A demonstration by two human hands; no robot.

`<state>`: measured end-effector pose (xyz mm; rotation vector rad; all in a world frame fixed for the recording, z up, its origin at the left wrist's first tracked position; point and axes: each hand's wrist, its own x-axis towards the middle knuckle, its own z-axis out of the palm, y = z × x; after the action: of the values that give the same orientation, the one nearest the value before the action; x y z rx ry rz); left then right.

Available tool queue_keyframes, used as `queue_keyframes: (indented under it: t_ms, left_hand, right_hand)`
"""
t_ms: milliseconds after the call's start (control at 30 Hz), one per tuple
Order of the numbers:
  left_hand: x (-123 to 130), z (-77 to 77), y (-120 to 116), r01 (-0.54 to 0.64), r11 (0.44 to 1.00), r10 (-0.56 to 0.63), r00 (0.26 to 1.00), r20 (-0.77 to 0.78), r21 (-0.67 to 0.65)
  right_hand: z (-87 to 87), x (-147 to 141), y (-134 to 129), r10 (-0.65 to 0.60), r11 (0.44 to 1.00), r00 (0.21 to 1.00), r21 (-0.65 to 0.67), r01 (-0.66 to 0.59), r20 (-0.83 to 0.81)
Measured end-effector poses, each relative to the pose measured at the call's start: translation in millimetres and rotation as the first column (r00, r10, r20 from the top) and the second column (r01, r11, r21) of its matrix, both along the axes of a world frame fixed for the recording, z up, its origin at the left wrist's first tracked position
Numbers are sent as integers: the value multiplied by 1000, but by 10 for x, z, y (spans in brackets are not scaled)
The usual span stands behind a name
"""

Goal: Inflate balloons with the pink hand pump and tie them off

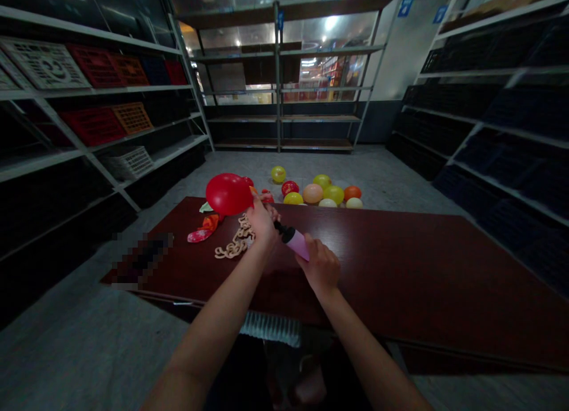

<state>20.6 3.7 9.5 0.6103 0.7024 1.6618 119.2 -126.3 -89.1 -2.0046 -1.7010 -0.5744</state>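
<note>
My left hand (261, 217) is closed at the neck of an inflated red balloon (227, 194), over the table's far left part. Wrapped round the pink barrel of a balloon pump (297, 243) is my right hand (320, 264). The pump's black tip points up and left toward my left hand, whose fingers hide where it meets the balloon. Below the red balloon lie uninflated balloons (205, 228) in orange and red-pink. A pile of beige curved, ring-like pieces (235, 240) rests on the tabletop just left of my left wrist.
The dark red-brown table (400, 263) stretches wide before me. Beyond its far edge, several inflated balloons (313, 193) in yellow, red, peach, orange and white lie on the floor. Shelves with crates (95, 64) stand at left, more shelving at right, and a metal rack (279, 73) behind.
</note>
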Motion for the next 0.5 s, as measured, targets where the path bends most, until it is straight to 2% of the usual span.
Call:
queue_keyframes:
  t_ms: [67,167,333,500]
  left_hand:
    - [105,-66,-61,19,1000,-19,1000,-2,8]
    - [117,-129,-77,23,1000,-23,999,29,-4]
    - [-116,-188,-23,-1,997,7,997,76,-76]
    - [-387,-191,-17,-53,996,61,991,117,-72]
  right_hand:
    - [8,8,-8,-12,1000,1000,5,12,-3]
    - [-5,14,-1,-20,1000,1000,16,20,4]
    - [-3,-33,18,58,998,998,17,-58,40]
    - [40,-83,-19,137,990,986,-39,-134,89]
